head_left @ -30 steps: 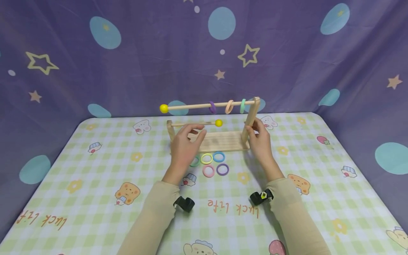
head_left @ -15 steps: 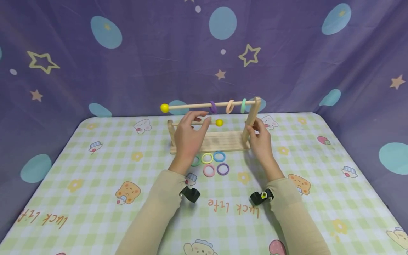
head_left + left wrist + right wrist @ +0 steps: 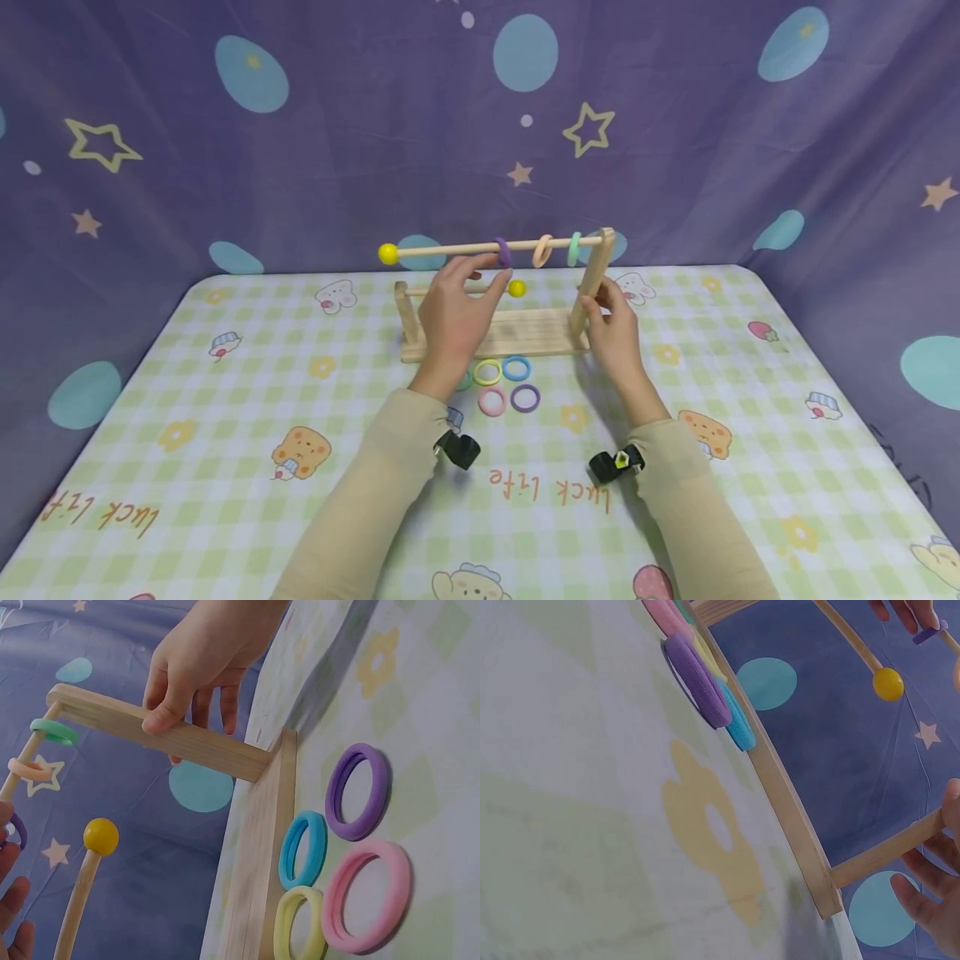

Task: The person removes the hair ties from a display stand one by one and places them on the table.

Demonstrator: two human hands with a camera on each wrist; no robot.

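1. On the green-checked tablecloth, before a starry curtain and just in front of the wooden stand: yellow ring, blue ring, pink ring, loose purple ring, plus a green ring partly hidden by the left hand.
2. Partly behind that hand in the head view: shorter rod, tipped with a yellow ball.
3. About midway along the upper rod: threaded purple ring, slightly tilted, with peach ring and mint ring spaced out toward the right upright.
4. At the threaded purple ring: left fingertips and thumb, curved; cannot tell whether pinching.
5. Around the right upright: right hand, gripping between thumb and fingers.
6. Compared with a second ago: left hand higher and farther right, up from the shorter rod; right hand unmoved.
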